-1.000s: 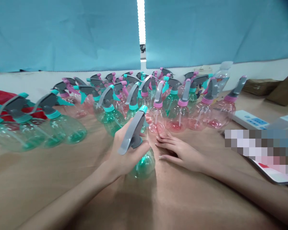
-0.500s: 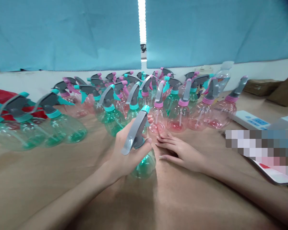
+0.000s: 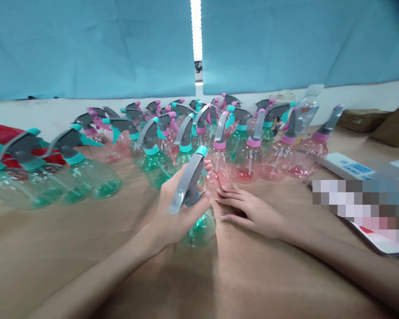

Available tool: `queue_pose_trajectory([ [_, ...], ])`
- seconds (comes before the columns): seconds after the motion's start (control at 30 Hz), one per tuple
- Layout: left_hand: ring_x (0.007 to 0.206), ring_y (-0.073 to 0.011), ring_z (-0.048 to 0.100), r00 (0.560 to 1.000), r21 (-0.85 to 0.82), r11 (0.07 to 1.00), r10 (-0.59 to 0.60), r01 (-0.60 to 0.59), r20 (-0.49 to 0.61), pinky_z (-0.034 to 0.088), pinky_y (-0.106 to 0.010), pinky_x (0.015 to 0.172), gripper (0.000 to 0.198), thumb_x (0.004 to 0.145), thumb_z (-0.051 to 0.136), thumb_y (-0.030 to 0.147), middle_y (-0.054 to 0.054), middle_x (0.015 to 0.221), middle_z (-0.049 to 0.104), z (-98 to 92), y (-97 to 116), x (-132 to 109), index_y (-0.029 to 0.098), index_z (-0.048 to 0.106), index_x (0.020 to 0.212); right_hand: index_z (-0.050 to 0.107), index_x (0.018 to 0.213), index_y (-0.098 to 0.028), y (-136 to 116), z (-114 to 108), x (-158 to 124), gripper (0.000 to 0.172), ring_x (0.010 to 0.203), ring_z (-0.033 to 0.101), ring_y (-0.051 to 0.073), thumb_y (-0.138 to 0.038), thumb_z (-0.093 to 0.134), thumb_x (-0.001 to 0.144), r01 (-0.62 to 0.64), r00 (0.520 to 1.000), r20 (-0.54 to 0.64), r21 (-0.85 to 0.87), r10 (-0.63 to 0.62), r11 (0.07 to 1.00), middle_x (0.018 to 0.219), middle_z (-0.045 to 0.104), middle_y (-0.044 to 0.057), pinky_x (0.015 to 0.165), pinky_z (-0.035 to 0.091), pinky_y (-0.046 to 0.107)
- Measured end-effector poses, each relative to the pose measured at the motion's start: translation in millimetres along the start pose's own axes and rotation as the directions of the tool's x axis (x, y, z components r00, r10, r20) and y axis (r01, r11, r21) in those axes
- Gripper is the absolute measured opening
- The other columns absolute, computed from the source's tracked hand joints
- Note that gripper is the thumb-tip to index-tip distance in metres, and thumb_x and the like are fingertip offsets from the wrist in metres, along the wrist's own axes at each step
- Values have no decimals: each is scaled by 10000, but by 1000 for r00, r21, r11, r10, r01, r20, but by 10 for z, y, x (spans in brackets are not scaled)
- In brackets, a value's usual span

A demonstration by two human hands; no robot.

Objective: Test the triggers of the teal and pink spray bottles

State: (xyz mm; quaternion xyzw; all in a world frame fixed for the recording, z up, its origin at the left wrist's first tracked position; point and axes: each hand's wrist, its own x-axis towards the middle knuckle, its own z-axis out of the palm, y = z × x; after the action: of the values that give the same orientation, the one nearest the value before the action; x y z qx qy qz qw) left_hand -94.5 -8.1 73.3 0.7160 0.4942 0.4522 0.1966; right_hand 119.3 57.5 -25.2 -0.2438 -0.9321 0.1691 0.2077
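My left hand (image 3: pixel 176 208) is wrapped round the neck of a clear green spray bottle (image 3: pixel 199 228) with a grey trigger and teal nozzle; the bottle stands on the brown table (image 3: pixel 69 257) in front of me. My right hand (image 3: pixel 249 208) lies flat on the table just right of that bottle, fingers stretched out and holding nothing. Its fingertips point toward the pink spray bottles (image 3: pixel 246 159) directly behind.
Several green and pink spray bottles (image 3: pixel 153 155) crowd the table's middle and far side, with more green ones (image 3: pixel 69 173) at the left. A white remote-like device (image 3: pixel 349 166) and a blurred-out item lie right. Brown boxes (image 3: pixel 382 124) and a blue curtain (image 3: pixel 86 44) stand behind.
My left hand has shifted the green bottle slightly forward and to the right. My right hand has stayed flat in place.
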Motion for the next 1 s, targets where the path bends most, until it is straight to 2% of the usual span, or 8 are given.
queue_pose_trajectory([
  [0.3,528,-117,414,1000,-8,1000,-15,15,3,429,-274,541,391,757,561,165,37,684,523,-4,33,0,218,562,1144,556,1358,-221,-9,-6,4,465,1362,444,285,-476,497,973,4,1000,-3,-5,-4,1000,1414,560,92,1146,340,534],
  [0.53,555,-105,414,1000,-37,999,-16,16,-2,417,-264,563,373,758,553,165,24,770,532,3,35,-2,204,563,1129,566,1348,-197,-12,-5,2,470,1361,443,291,-473,493,976,6,1000,-8,-1,-6,1000,1422,550,109,1139,341,546],
  [0.73,553,-110,411,1000,-52,998,-30,30,0,409,-273,567,389,743,548,154,34,735,506,0,28,-3,194,566,1129,559,1359,-203,-12,2,-2,476,1365,440,289,-473,504,971,-6,1000,-9,-1,6,1000,1419,554,107,1141,346,529],
  [0.87,519,-111,353,998,-78,996,-50,52,24,361,-271,519,407,714,525,140,56,661,447,3,55,6,194,562,1116,564,1357,-221,-8,11,-5,466,1364,443,288,-471,513,967,-7,1000,-20,12,8,1000,1410,564,99,1134,356,529],
  [1.0,543,-107,392,998,-103,993,-50,52,28,396,-275,558,412,668,502,121,30,750,534,5,93,18,204,563,1068,565,1352,-198,-12,6,-3,474,1363,443,285,-478,488,977,-6,1000,-5,-7,6,1000,1414,558,110,1134,353,525],
])
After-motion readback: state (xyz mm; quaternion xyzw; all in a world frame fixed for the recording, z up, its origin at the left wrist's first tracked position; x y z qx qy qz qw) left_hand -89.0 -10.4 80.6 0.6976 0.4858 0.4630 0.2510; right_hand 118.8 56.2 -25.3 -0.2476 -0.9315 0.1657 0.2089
